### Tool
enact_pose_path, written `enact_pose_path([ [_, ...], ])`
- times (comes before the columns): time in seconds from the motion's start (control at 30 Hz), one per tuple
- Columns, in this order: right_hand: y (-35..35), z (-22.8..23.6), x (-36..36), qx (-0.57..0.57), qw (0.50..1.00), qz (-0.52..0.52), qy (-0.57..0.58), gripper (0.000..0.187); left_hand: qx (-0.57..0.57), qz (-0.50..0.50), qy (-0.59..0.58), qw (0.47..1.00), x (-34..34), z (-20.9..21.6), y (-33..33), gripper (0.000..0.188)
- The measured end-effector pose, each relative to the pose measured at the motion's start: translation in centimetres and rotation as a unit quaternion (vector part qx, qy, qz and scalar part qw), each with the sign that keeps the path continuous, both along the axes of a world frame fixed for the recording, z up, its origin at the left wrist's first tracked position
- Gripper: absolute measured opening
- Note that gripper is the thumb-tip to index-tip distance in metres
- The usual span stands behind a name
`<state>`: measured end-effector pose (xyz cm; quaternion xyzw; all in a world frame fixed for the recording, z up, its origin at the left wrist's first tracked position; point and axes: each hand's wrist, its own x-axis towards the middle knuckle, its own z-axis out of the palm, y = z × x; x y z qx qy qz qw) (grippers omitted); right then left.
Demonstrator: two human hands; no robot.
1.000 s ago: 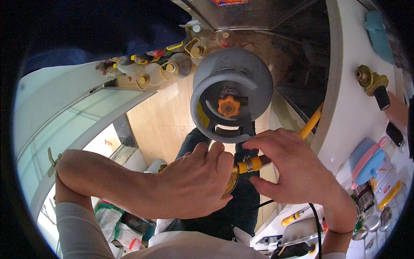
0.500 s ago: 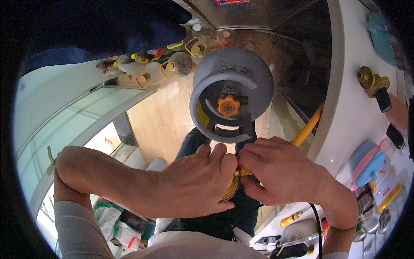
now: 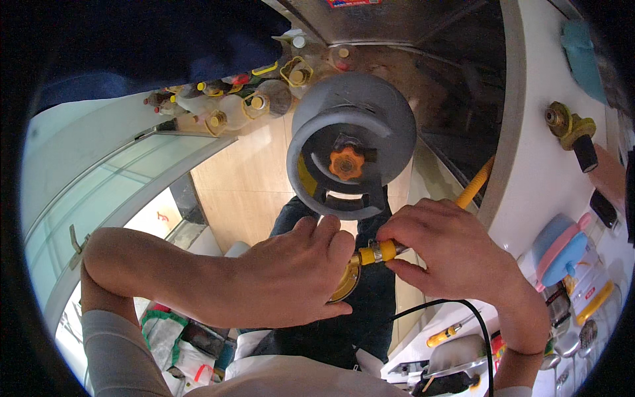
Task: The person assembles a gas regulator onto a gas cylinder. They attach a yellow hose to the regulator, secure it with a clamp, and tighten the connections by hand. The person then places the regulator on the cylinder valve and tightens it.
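My left hand is closed around a brass-coloured gas regulator, its rounded edge showing beside my fingers. A yellow hose end sits on the regulator's outlet, with a metal hose clamp around it. My right hand is closed on the yellow hose just right of the clamp, thumb and forefinger on either side; the hose runs behind this hand toward the counter. A grey gas cylinder with an orange valve knob stands upright beyond my hands, touched by neither.
Several plastic bottles stand at the far left, near a glass-panelled door. On the white counter to the right lie another valve-like regulator, pot lids, a yellow-handled screwdriver and utensils. A black cable hangs near my right forearm.
My right hand has moved right and slightly up along the hose, uncovering the hose end and clamp. More of the regulator's rim shows; my left hand keeps its grip.
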<state>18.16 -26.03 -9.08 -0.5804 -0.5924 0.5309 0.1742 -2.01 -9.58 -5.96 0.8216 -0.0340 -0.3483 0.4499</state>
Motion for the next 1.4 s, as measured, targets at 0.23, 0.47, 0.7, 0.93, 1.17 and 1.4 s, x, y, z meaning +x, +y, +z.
enact_pose_path([
  [0.23, 0.1, -0.6, -1.1, 0.047, 0.999, 0.019, 0.015, 0.031, -0.07, 0.026, 0.066, 0.995, 0.4, 0.2, 0.6, 0.064],
  [0.47, 0.5, 0.2, -1.8, 0.05, 0.996, -0.06, 0.042, 0.034, -0.09, 0.055, 0.058, 0.993, 0.5, 0.3, 1.0, 0.062],
  [0.7, 1.0, -0.1, -1.7, 0.018, 0.999, 0.026, 0.037, 0.028, -0.097, 0.068, 0.063, 0.991, 0.4, 0.3, 0.9, 0.058],
  [0.93, 1.2, 0.3, -1.8, 0.013, 0.998, 0.061, 0.025, 0.023, -0.138, 0.07, 0.11, 0.982, 0.2, 0.4, 1.3, 0.052],
  [1.17, 3.3, 0.1, -1.8, -0.106, 0.98, 0.129, 0.11, 0.025, -0.078, 0.035, 0.045, 0.995, 0.0, 0.4, 0.9, 0.058],
  [1.4, 4.2, -1.5, -2.2, -0.209, 0.936, 0.189, 0.21, 0.031, -0.088, 0.013, 0.111, 0.99, 0.2, 0.7, 0.9, 0.068],
])
